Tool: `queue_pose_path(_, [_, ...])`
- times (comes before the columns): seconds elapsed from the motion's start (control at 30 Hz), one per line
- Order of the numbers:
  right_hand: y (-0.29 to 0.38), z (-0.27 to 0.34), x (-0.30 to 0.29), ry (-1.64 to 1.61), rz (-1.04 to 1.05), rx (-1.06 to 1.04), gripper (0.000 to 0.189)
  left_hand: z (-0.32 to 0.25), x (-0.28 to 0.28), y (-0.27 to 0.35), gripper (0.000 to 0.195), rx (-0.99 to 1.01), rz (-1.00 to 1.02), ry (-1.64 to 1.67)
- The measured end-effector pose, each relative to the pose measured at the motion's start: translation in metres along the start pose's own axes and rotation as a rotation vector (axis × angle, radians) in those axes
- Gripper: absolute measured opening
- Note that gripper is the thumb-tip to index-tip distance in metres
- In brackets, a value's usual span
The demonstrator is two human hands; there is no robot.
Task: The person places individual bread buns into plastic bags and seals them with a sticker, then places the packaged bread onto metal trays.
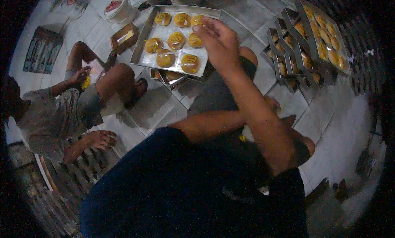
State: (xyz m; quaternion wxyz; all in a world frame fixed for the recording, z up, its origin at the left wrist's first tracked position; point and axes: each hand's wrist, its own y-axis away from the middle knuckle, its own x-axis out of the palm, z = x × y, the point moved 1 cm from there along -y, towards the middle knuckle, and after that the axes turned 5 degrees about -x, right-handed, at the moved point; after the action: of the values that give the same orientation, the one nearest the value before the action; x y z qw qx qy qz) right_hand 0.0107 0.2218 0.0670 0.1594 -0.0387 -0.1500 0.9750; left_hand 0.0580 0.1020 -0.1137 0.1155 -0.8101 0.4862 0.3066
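My right hand (220, 40) reaches over a shallow metal tray (182, 76) with its fingers bent. Its fingertips overlap the right edge of a round bun (196, 20) in the tray's far right corner; whether they grip it is unclear. Several more round buns in clear wrappers with yellow print, such as one bun (176, 41) in the middle, lie spaced out on the tray. My left forearm crosses beneath the right one, and the left hand is mostly hidden behind it. A small yellow item (242, 138) shows by my lap.
Beneath the tray are more trays (172, 80). At left a seated person (64, 105) holds a yellow-marked item near a cardboard box (125, 38). A white bucket (118, 10) stands behind. At right, long trays of breads (327, 37) stand beside narrow pans (287, 49) on the tiled floor.
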Motion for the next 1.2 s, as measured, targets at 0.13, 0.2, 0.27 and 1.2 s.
queue_pose_path(0.13, [-0.036, -0.223, 0.040, 0.247, -0.205, 0.699, 0.042, -0.014, 0.017, 0.016, 0.034, 0.042, 0.144, -0.001])
queue_pose_path(0.2, [-0.014, -0.291, 0.031, 0.321, -0.102, 1.050, 0.042, -0.021, 0.019, 0.019, 0.033, 0.060, 0.195, 0.017])
queue_pose_path(0.27, [0.008, -0.334, 0.025, 0.301, -0.032, 1.268, 0.043, -0.025, 0.022, 0.020, 0.032, 0.076, 0.238, 0.035])
queue_pose_path(1.2, [0.076, -0.020, -0.300, -0.606, -0.518, 0.268, 0.028, 0.016, -0.013, -0.008, 0.025, -0.001, 0.206, -0.115])
